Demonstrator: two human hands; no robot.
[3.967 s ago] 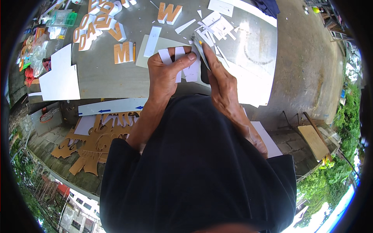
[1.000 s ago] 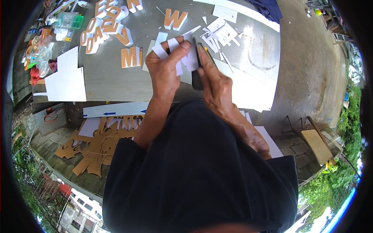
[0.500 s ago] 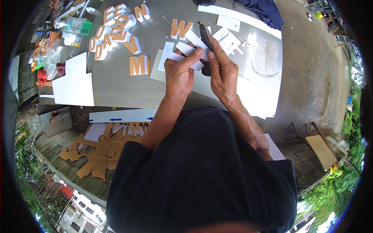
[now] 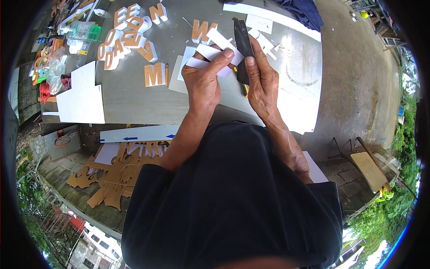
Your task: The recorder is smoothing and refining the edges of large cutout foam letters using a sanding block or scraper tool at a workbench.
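My left hand [image 4: 202, 85] is closed on a white piece with several flat prongs [image 4: 218, 40], its thumb pressed on top. My right hand [image 4: 263, 87] grips a long, flat black tool [image 4: 242, 38] that stands nearly upright, thumb along its face; its exact kind is unclear. The tool's edge is close beside the right end of the white piece; whether they touch is hard to tell. Just beyond the hands lies a brown-faced, white-sided letter block [image 4: 197, 32]. Something yellow and black [image 4: 246, 91] shows partly beneath my right hand.
More letter blocks [image 4: 121, 38] cluster at the table's far left, with a pencil [image 4: 166, 74] beside the nearest. White sheets [image 4: 295, 103] and offcuts lie right; another sheet [image 4: 80, 101] lies left. Plastic containers [image 4: 87, 31] crowd the left edge. Brown cut-out panels [image 4: 118, 175] sit below the table's front edge.
My right hand and the black tool have shifted slightly right, away from my left hand. The tool has turned, showing more of its flat face. The yellow-and-black thing has come into sight.
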